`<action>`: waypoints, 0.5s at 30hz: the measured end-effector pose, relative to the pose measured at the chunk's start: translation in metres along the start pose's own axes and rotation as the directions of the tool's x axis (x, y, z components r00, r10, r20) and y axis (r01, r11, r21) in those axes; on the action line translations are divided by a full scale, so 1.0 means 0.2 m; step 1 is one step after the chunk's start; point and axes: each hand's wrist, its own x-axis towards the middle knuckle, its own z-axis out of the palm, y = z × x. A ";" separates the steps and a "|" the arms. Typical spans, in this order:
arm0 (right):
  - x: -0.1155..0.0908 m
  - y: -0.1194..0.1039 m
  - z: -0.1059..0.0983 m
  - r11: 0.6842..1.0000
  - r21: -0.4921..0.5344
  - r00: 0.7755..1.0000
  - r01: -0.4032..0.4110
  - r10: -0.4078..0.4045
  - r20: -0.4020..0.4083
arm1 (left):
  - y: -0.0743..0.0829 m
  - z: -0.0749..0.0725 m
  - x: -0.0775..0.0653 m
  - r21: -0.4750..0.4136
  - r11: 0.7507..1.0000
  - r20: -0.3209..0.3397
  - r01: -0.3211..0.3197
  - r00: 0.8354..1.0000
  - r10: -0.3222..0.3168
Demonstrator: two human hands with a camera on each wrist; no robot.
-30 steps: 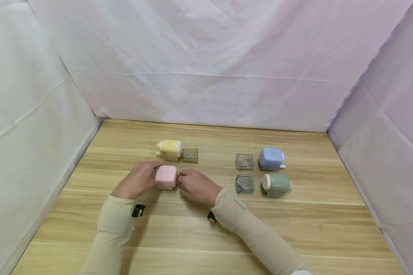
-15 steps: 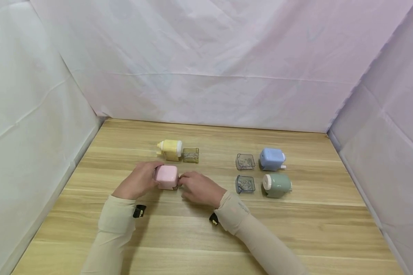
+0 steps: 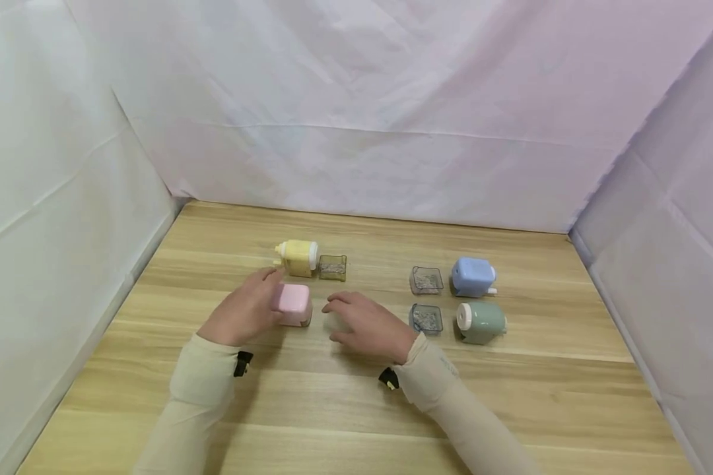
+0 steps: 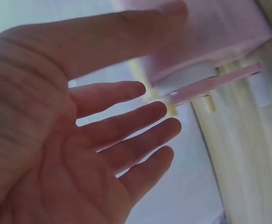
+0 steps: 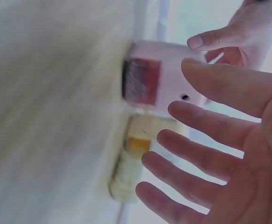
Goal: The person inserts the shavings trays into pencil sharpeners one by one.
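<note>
A pink crank pencil sharpener [image 3: 293, 303] stands on the table at left centre. In the right wrist view, its reddish see-through drawer [image 5: 144, 83] sits in the body with grey shavings behind the front. My left hand [image 3: 245, 309] is at the sharpener's left side with fingers spread; whether the thumb touches it I cannot tell. The crank [image 4: 215, 84] shows beyond those fingertips in the left wrist view. To the right, apart from the sharpener, my right hand [image 3: 373, 324] hovers above the table, its fingers extended and holding nothing.
Behind the pink sharpener are a yellow sharpener [image 3: 300, 257] and its pulled-out drawer [image 3: 333, 268] of shavings. At right stand a blue sharpener [image 3: 472, 276] and a green one [image 3: 484, 321], each with a loose drawer of shavings [image 3: 426, 281] to its left. White cloth walls surround the table.
My right hand has left the pink sharpener's side and moved right, its fingers spreading. The left hand's grip on the sharpener has loosened.
</note>
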 end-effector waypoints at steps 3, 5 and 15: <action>-0.05 0.02 -0.05 0.999 0.017 0.999 -0.033 0.034 -0.039 | 0.03 -0.03 0.02 0.015 1.000 -0.010 -0.008 1.000 0.008; -0.07 0.03 -0.09 0.999 0.024 0.997 -0.046 0.048 -0.068 | 0.06 -0.04 0.03 0.022 1.000 -0.016 -0.018 1.000 0.018; -0.27 0.13 -0.27 0.991 0.010 0.969 -0.136 0.135 -0.207 | 0.18 -0.02 0.10 0.034 0.993 -0.091 -0.112 0.989 0.115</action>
